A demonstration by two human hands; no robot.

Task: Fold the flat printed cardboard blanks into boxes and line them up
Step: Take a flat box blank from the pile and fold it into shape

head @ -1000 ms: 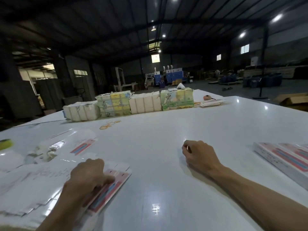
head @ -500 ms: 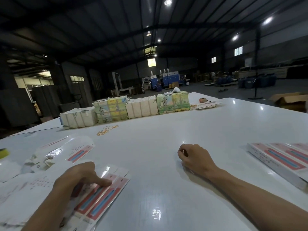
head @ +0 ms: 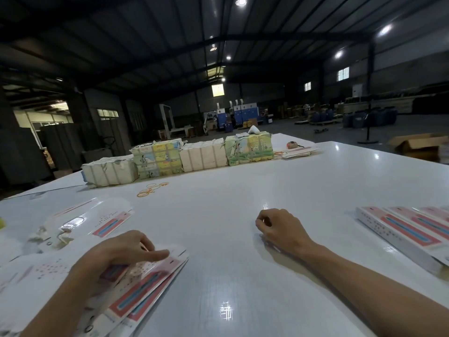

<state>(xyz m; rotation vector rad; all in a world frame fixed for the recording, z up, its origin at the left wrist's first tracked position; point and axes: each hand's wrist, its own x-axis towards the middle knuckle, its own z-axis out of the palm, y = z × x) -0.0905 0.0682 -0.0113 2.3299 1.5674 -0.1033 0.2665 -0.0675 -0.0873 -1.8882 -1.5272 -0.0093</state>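
Note:
A stack of flat pink-and-white printed blanks [head: 143, 288] lies at the near left of the white table [head: 243, 198]. My left hand [head: 114, 254] is on that stack: the index finger lies stretched along the top blank, the other fingers curl at its edge, and its far corner is raised off the pile. My right hand [head: 279, 227] rests mid-table in a loose curl and holds nothing. Folded pink-and-white boxes [head: 401, 229] lie side by side in a row at the right edge.
More blanks in torn clear wrap [head: 107, 222] sit behind the left stack. Tied paper bundles [head: 204, 156] line the far side, with orange rubber bands [head: 150, 189] in front of them. An open brown carton [head: 418, 144] stands beyond the table's right corner.
My left hand has slid right over the stack, stretched its index finger and lifted the top blank's corner. My right hand stays curled in place.

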